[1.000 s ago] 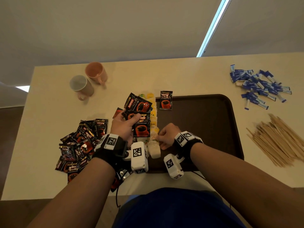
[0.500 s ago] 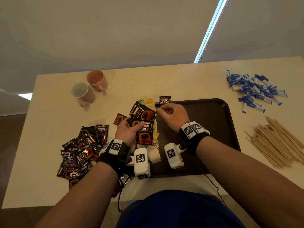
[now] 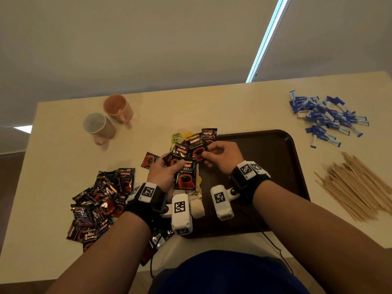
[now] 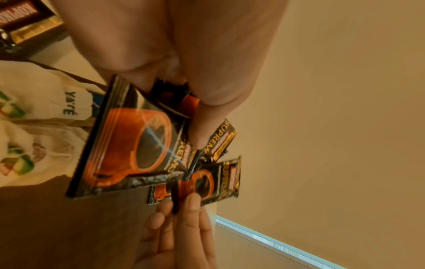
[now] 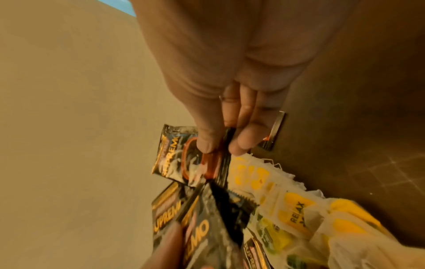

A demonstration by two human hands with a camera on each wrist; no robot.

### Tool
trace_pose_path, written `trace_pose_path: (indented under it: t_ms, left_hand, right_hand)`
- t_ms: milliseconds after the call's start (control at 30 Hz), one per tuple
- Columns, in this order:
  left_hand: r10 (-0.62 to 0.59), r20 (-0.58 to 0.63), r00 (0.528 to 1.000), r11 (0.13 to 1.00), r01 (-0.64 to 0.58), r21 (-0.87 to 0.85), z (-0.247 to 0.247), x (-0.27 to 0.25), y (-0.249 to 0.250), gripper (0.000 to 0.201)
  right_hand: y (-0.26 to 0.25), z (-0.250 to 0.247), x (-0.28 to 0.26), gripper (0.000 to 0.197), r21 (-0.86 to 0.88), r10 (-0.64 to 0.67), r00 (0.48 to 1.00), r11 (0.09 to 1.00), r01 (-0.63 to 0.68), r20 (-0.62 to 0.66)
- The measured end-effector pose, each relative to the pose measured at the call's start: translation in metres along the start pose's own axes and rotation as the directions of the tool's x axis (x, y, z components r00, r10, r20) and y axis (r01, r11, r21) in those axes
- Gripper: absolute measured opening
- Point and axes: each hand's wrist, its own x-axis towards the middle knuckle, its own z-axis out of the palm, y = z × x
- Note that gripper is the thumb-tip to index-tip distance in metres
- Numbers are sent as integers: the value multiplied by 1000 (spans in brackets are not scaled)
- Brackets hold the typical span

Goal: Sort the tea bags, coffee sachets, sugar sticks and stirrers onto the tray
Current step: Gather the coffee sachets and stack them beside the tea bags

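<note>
The left hand [image 3: 163, 175] held a fan of black coffee sachets [image 3: 184, 164] above the tray's [image 3: 294, 166] left edge, thumb curled over the front one, whose orange cup print faced up. The right hand [image 3: 224, 155] met the fan from the right: its thumb and forefinger pinched the lower edge of one sachet [image 3: 196, 148] at the top of the fan, the other fingers [image 5: 239, 109] curled loosely behind. In the right wrist view that sachet [image 5: 181, 162] looked glossy and creased, with gold lettering. One more sachet [image 3: 209, 134] lay flat at the tray's far left corner, just beyond the fingers.

Under the hands a row of pale tea bags [image 5: 289, 209] with yellow and green tags ran along the tray's left side. A loose heap of sachets [image 3: 101, 200] lay on the counter [image 3: 63, 166] to the left. Blue sugar sticks [image 3: 326, 117] and a sheaf of wooden stirrers [image 3: 356, 187] lay on the counter right of the tray, well apart from both hands. Two mugs [image 3: 108, 117] stood at the far left.
</note>
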Motion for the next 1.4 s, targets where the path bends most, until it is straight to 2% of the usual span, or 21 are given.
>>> trace_pose_path:
  t_ms: [67, 133, 267, 367, 467, 600, 800, 1000, 1400]
  left_hand:
    - [1, -22, 1000, 1000, -1, -7, -2, 5, 2, 38]
    - [-2, -48, 999, 1000, 1, -24, -5, 11, 4, 42]
    - [-9, -66, 998, 999, 6, -46, -11, 18, 5, 43]
    - [-21, -70, 997, 997, 16, -70, -15, 20, 5, 44]
    - [-27, -74, 997, 997, 22, -71, -16, 21, 6, 44]
    - [-29, -79, 996, 998, 24, -63, -17, 21, 6, 38]
    - [-32, -85, 996, 998, 26, -65, -18, 21, 5, 40]
    - [-26, -91, 995, 999, 23, -40, -22, 20, 6, 39]
    - [-13, -121, 993, 999, 7, -49, -21, 20, 7, 35]
  right_hand:
    - [2, -4, 6, 14, 83, 74, 997, 994, -71, -37]
    - [6, -10, 16, 16, 74, 137, 985, 989, -129, -103]
    - [22, -22, 43, 25, -175, 171, 954, 960, -217, -245]
    - [22, -25, 54, 27, -309, 175, 947, 916, -258, -271]
    - [17, -21, 58, 22, -418, 144, 952, 873, -251, -270]
    - [17, -15, 62, 36, -509, 116, 956, 825, -244, -271]
    - [11, -11, 61, 26, -557, 69, 969, 808, -193, -237]
    - [11, -6, 64, 20, -587, 91, 974, 784, -200, -209]
    - [0, -3, 62, 28, -632, 63, 986, 761, -147, -153]
